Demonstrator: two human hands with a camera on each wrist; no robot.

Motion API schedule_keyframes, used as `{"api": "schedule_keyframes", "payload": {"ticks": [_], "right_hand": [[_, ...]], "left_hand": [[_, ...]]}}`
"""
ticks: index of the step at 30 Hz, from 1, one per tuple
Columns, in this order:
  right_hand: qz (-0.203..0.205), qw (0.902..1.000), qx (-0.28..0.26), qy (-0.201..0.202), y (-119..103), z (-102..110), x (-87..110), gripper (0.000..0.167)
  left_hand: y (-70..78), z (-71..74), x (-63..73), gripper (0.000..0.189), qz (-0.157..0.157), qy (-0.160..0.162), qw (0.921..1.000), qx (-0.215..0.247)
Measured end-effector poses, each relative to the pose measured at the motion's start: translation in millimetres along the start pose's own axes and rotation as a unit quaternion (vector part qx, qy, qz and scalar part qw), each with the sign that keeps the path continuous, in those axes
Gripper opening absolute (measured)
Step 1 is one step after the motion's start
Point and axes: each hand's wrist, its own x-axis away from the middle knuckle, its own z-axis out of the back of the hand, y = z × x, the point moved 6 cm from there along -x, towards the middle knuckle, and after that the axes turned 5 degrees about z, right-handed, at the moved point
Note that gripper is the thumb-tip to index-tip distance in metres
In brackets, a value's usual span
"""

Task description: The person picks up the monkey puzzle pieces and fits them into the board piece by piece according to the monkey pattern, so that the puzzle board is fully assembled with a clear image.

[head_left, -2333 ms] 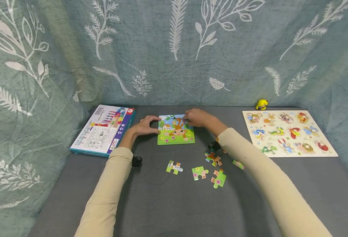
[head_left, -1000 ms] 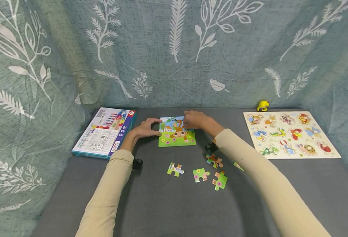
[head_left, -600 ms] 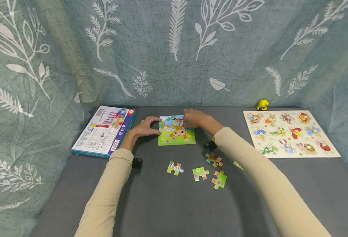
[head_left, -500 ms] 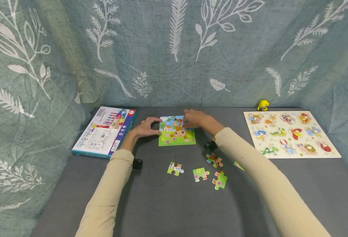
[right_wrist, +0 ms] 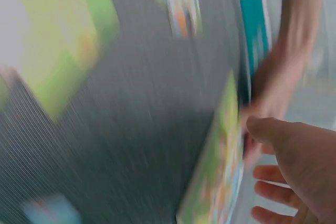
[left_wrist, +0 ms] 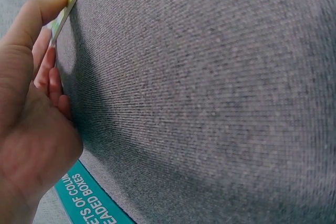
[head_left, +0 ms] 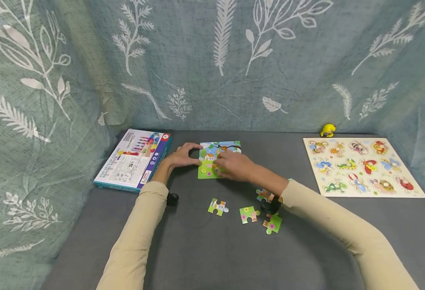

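Observation:
A square monkey puzzle lies flat on the dark table in the head view, its upper right showing a bird on a branch. My left hand holds its left edge, thumb low and index finger near the top corner. In the left wrist view the thumb presses on the puzzle's rim. Over the puzzle's lower right is my right hand, covering the monkey. Its fingers are loosely bent in the blurred right wrist view, and nothing shows between them.
Loose jigsaw pieces lie nearer me: a house piece, a flower piece, a pink-flower piece and a brown piece. A boxed game is left; a wooden insect board and yellow toy are right.
My right hand has left the puzzle's upper right edge and moved down and left across its lower part. The left hand keeps its place. The head view has shifted slightly.

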Motion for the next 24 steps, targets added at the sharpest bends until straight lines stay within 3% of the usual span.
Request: {"api": "schedule_keyframes", "payload": {"ticks": [4, 8, 13, 19, 24], "right_hand": [[0.065, 0.9978, -0.010, -0.011, -43.6, 0.3, 18.2, 0.034], [0.089, 0.9955, -0.015, -0.028, -68.0, -3.7, 36.4, 0.030], [0.077, 0.9965, -0.022, -0.022, -73.3, -12.8, 47.5, 0.029], [0.073, 0.9968, -0.034, -0.003, -73.3, -15.2, 46.7, 0.030], [0.048, 0.9968, -0.061, -0.017, -70.8, -16.7, 45.8, 0.029]], "left_hand": [[2.0, 2.2, 0.8, 0.064, 0.003, 0.000, 1.0000, 0.006], [2.1, 1.1, 0.8, 0.064, 0.004, -0.002, 1.0000, 0.004], [1.3, 0.5, 0.4, 0.066, 0.006, -0.007, 0.9999, -0.005], [-0.2, 1.9, 0.2, 0.065, 0.006, -0.008, 1.0000, 0.002], [0.2, 0.5, -1.1, 0.065, 0.004, -0.013, 0.9999, -0.003]]}}
